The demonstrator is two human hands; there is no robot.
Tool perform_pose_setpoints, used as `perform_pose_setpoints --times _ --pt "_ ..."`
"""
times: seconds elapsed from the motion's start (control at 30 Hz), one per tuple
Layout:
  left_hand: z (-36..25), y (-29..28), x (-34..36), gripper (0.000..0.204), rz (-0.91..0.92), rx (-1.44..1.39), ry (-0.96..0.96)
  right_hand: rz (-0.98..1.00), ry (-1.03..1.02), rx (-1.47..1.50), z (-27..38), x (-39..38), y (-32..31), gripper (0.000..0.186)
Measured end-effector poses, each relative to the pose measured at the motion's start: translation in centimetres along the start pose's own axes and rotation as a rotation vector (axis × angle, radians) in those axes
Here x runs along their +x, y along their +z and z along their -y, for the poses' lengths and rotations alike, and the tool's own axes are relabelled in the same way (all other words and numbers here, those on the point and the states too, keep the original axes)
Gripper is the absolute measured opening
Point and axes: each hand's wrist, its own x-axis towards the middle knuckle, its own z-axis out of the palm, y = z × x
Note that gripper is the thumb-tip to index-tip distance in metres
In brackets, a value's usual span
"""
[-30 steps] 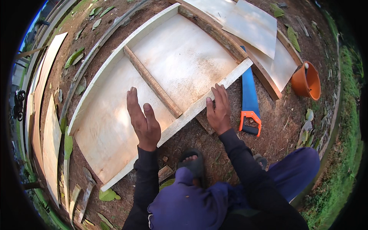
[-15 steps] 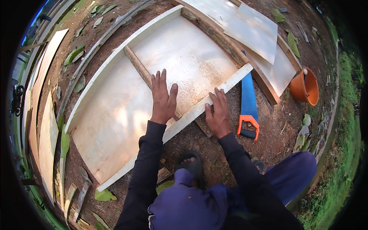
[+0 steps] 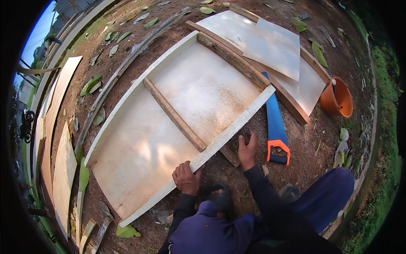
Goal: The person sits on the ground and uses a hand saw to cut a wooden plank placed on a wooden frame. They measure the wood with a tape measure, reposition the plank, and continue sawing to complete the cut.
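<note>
A shallow wooden panel frame (image 3: 127,181) with a pale plywood sheet lies before me. A rough crosspiece (image 3: 175,116) divides its inside. My left hand (image 3: 186,178) is closed over the whitish near rail (image 3: 237,126), its fingers curled across the top edge. Just off that rail, my right hand (image 3: 248,150) hangs above the soil with thumb and forefinger apart and nothing in it. To its right lies a handsaw (image 3: 275,122) with a blue blade and an orange and black handle, its blade tip by the frame's corner.
A second framed panel (image 3: 311,86) lies beyond, with a loose plywood piece (image 3: 275,46) on top. An orange bucket (image 3: 336,99) stands at the right. Long thin boards (image 3: 63,178) and a weathered pole (image 3: 122,70) lie at the left, among fallen leaves. My sandalled foot (image 3: 218,194) is close to the near rail.
My left hand has drawn back from the crosspiece to grip the near rail. My right hand has come off the rail toward me.
</note>
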Motion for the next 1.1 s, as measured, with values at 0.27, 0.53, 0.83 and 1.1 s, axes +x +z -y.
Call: perform_pose_setpoints --times 0.27,0.53,0.83,1.1 --pt "-1.3 -7.8 2.6 0.053 -0.045 -0.085 -0.010 0.118 -0.017 0.015 -0.8 -0.2 0.9 0.046" --pt "-1.1 -32.9 16.1 0.038 0.113 -0.496 -0.178 0.401 -0.037 -0.166 0.7 -0.9 0.3 0.049" --pt "10.5 -41.4 34.2 0.058 0.058 -0.250 0.093 0.477 -0.278 -0.409 3.8 -4.4 1.1 0.064" --pt "11.6 -41.1 36.0 0.066 -0.015 -0.226 0.085 0.605 -0.197 -0.418 3.0 -2.8 0.8 0.062"
